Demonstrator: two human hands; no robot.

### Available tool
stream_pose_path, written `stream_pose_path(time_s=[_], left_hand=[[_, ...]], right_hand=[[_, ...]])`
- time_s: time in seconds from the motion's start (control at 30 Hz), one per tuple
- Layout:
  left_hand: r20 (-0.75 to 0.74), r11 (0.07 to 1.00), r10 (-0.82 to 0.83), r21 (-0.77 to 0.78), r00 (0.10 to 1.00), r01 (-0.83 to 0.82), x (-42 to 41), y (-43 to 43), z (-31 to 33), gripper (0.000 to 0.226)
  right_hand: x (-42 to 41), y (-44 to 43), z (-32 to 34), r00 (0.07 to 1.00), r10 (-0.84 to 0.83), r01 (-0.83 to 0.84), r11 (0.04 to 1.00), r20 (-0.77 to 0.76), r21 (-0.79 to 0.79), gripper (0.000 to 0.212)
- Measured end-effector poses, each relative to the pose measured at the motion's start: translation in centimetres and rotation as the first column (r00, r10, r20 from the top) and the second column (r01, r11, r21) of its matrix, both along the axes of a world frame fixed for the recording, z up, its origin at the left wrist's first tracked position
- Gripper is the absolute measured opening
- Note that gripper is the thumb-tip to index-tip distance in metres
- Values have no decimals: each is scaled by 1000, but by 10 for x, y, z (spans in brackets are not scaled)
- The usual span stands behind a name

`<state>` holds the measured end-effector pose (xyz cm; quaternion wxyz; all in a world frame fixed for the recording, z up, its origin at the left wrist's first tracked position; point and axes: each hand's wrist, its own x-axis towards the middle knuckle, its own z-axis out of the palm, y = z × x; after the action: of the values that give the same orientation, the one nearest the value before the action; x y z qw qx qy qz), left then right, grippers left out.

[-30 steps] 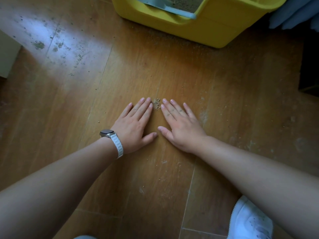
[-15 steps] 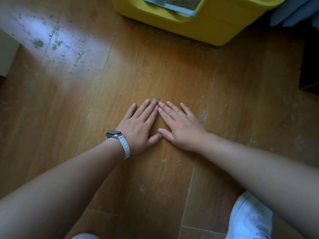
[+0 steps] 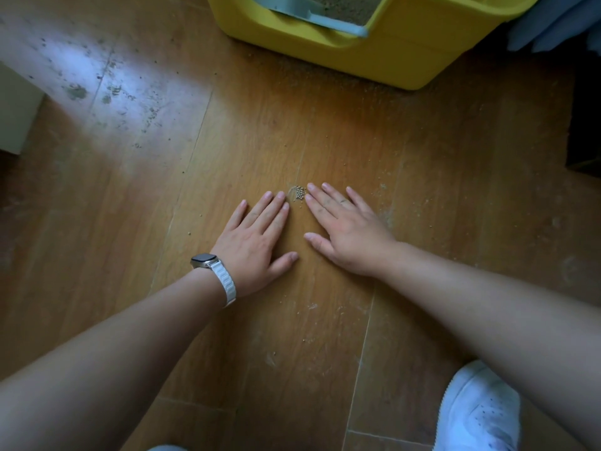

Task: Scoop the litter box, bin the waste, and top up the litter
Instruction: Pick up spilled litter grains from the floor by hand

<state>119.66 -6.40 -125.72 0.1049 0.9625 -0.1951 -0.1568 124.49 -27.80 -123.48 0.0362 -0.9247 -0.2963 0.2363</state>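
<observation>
A yellow litter box [image 3: 374, 56] stands on the wooden floor at the top of the view, with sandy litter [image 3: 344, 8] inside and a pale blue scoop [image 3: 312, 14] lying on its rim. A small pile of spilled litter grains [image 3: 298, 192] lies on the floor in front of it. My left hand [image 3: 257, 242], with a white watch on the wrist, rests flat on the floor just left of the pile. Flat on the boards to the pile's right is my right hand [image 3: 344, 229], fingertips beside the grains. Both hands hold nothing.
Loose grains and dust are scattered over the floor [image 3: 162, 190], with smudges at the upper left. A white shoe [image 3: 481, 411] is at the lower right. A dark object [image 3: 585, 125] stands at the right edge, and a pale cabinet corner [image 3: 16, 115] at the left.
The hands have drawn slightly apart after closing in on the grains, and the pile between the fingertips shows more. The view has shifted a little.
</observation>
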Motion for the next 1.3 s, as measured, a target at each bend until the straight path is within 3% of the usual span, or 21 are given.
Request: stream_pose_path(time_s=[0.17, 0.27, 0.33, 0.4, 0.47, 0.5, 0.57, 0.6, 0.67, 0.8, 0.87, 1.1, 1.3], left_hand=[[36, 997, 28, -70, 999, -25, -2, 6, 3, 82], [69, 975, 85, -211, 994, -68, -3, 4, 10, 74], [107, 926, 185, -352, 977, -136, -1, 1, 17, 64], [51, 818, 364, -495, 930, -293, 5, -5, 26, 52], [-181, 553, 583, -626, 792, -550, 16, -12, 36, 36], [-345, 339, 658, -658, 670, -672, 23, -15, 42, 26], [-643, -111, 639, -620, 422, -777, 40, -16, 50, 16], [-738, -254, 579, -568, 348, -782, 45, -14, 52, 18], [-864, -414, 418, -457, 281, -787, 49, -10, 53, 23], [-956, -601, 201, -292, 213, -744, 46, -9, 49, 32], [-969, -653, 144, -247, 202, -716, 45, -11, 46, 36], [-976, -654, 81, -205, 202, -728, 45, -21, 40, 38], [-980, -718, 4, -141, 199, -682, 52, -19, 35, 49]], right_hand=[[7, 8, 3, 999, 33, -33, 999, -9, 30, 66], [10, 4, 6, 1000, -12, 12, 993, 0, 113, 58], [12, 2, 9, 996, -79, 72, 981, 35, 180, 52], [18, 4, 13, 987, -158, 145, 962, 38, 231, 46], [24, 9, 14, 976, -216, 204, 942, 15, 267, 44], [28, 13, 14, 972, -236, 225, 932, 6, 283, 44], [32, 20, 12, 966, -259, 250, 915, -12, 316, 47], [33, 23, 9, 963, -268, 259, 907, -19, 333, 49], [33, 29, 4, 959, -281, 273, 894, -30, 355, 53], [33, 34, -8, 956, -293, 281, 883, -27, 376, 53], [32, 34, -13, 953, -302, 281, 873, -11, 398, 48], [32, 39, -23, 916, -400, 332, 792, 24, 512, 25], [34, 43, -24, 905, -424, 324, 751, 43, 576, 9]])
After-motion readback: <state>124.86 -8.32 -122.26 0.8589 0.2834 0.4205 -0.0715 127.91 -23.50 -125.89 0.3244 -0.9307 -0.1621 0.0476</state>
